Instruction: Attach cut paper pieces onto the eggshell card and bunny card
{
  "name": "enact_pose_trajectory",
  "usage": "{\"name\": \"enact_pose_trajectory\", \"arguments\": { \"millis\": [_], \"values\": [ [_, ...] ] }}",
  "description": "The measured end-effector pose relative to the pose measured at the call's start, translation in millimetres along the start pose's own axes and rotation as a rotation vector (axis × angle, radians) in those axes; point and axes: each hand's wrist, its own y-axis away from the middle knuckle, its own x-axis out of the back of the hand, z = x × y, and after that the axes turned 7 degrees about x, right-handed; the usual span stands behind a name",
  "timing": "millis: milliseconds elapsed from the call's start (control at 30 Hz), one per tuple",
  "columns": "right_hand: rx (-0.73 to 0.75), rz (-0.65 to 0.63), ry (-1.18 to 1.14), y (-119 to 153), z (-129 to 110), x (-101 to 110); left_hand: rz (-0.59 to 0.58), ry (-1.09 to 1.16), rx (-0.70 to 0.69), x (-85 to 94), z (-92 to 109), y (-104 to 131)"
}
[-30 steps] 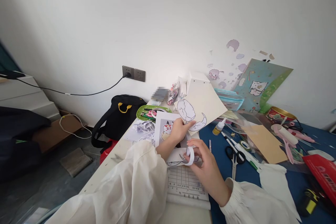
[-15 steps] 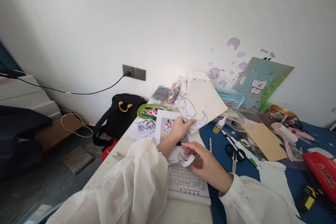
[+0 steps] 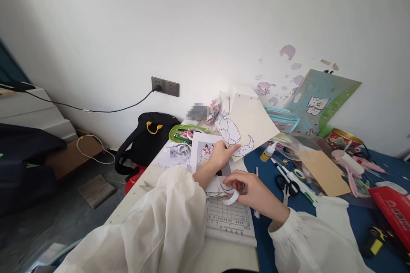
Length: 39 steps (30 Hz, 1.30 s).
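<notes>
My left hand (image 3: 221,156) is closed on the lower edge of a cream sheet (image 3: 250,113), its thumb on the front. On the sheet are a cracked oval cutout (image 3: 229,131) and a crescent-shaped cutout (image 3: 246,148). Below it, my right hand (image 3: 248,185) has its fingers curled round a white roll of tape (image 3: 232,197). Beneath both hands lie a printed picture page (image 3: 197,149), partly hidden by the left hand, and a booklet with a printed grid (image 3: 226,217).
Black scissors (image 3: 286,187), a yellow-labelled glue bottle (image 3: 268,152) and pens lie on the blue mat to the right. A green tray (image 3: 174,134) and paper scraps (image 3: 177,153) are at the left. A black backpack (image 3: 144,136) stands beyond the table's left edge.
The fingers of my right hand have curled in more around the tape, which has turned slightly. My left hand keeps its hold on the cream sheet. The view has shifted a little.
</notes>
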Motion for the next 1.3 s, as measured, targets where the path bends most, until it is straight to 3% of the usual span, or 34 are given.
{"name": "enact_pose_trajectory", "arguments": {
  "millis": [300, 700, 1300],
  "values": [
    [-0.012, -0.017, -0.186, -2, 3, 3, -0.003, 0.011, -0.006, -1.0, -1, 0],
    [-0.072, 0.047, -0.208, -4, 9, -3, -0.006, 0.004, 0.01, 0.1, 0, 0],
    [-0.161, 0.229, -0.34, -10, 20, -12, -0.04, 0.092, -0.028, -0.5, -1, -1]
  ]
}}
